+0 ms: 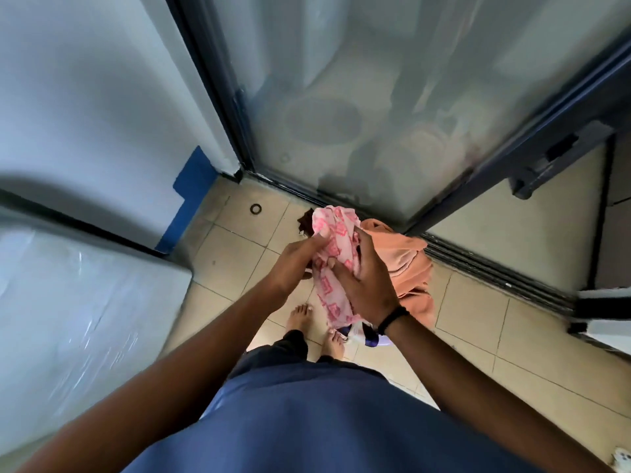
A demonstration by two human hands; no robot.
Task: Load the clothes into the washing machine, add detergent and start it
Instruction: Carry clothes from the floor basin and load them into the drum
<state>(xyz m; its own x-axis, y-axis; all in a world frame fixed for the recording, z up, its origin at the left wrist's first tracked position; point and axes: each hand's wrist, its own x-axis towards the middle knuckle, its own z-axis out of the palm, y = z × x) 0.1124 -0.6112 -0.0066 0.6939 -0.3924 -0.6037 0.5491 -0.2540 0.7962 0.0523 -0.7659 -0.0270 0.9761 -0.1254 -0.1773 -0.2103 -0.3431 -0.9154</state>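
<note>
**2 hands hold a pink cloth above the tiled floor**

Nearest to the camera is the person's blue garment (307,421), and below it 2 bare feet (314,326) stand on the beige tiled floor (512,336). Both arms reach forward. The left hand (293,264) pinches the upper edge of the pink patterned cloth (333,240) between thumb and fingers. The right hand (367,285) – with a black band (392,319) at the wrist – has its fingers curled round the same cloth, which hangs down between the hands. Just behind lies an orange cloth (406,264), partly hidden. At the left a white appliance (68,302) shows its top – I cannot tell what machine it is. Farther away stands a frosted sliding door (375,80) in a dark frame.
</note>
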